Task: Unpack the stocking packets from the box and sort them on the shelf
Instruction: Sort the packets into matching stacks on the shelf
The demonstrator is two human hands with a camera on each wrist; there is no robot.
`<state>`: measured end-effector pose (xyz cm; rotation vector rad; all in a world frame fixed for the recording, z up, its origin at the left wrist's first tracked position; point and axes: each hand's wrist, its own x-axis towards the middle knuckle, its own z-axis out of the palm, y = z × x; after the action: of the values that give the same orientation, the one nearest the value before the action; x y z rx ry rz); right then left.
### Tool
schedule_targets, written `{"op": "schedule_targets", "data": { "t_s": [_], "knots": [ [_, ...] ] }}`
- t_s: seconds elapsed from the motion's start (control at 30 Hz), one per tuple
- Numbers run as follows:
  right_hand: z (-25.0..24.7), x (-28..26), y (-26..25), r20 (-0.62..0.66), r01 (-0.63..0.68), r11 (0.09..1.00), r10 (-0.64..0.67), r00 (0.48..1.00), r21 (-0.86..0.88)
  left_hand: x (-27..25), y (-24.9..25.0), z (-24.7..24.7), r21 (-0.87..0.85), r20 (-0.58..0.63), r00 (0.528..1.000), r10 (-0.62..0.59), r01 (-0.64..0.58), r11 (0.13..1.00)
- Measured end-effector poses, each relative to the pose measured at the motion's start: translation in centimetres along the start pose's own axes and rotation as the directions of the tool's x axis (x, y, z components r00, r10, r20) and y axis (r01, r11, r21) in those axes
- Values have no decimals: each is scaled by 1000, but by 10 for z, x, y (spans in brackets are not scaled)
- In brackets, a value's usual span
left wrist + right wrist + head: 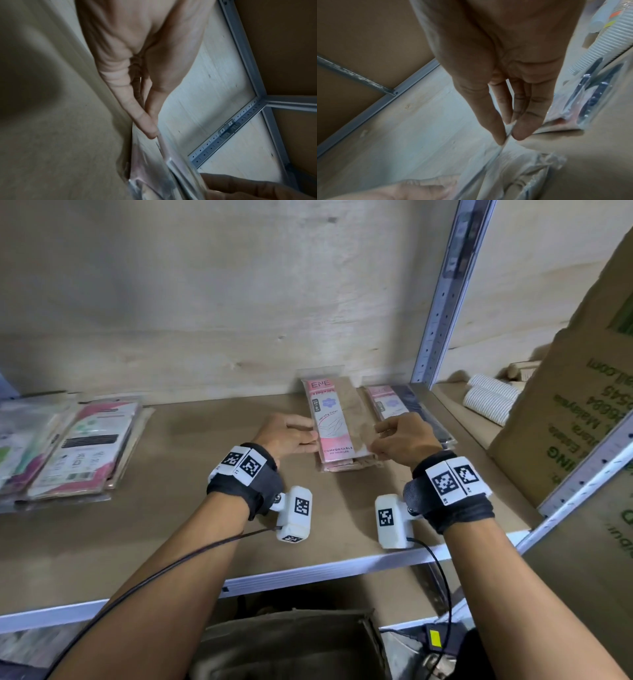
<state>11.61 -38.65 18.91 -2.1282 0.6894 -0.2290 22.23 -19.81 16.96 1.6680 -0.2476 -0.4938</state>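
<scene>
A pink and beige stocking packet lies on top of a small stack of like packets at the middle of the brown shelf. My left hand pinches its left edge. My right hand pinches its right edge. In the left wrist view my thumb and fingers close on the clear plastic rim of the packet. The right wrist view shows thumb and forefinger nipping the clear edge of the packet. The open cardboard box stands below the shelf, between my forearms.
A stack of dark stocking packets lies just right of my right hand. More packet stacks lie at the shelf's left end. Right of the grey upright post are white ribbed rolls and a big printed carton.
</scene>
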Motion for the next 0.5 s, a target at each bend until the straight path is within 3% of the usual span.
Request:
{"op": "schedule_targets", "data": {
  "t_s": [0.17, 0.5],
  "knots": [
    [-4, -4, 1, -7, 20, 986, -21, 1000, -166, 4, -1, 10, 26, -2, 999, -46, 46, 999],
    [-4, -1, 3, 71, 9, 974, 8, 997, -228, 6, 0, 13, 8, -39, 991, -129, 130, 992]
  ]
}}
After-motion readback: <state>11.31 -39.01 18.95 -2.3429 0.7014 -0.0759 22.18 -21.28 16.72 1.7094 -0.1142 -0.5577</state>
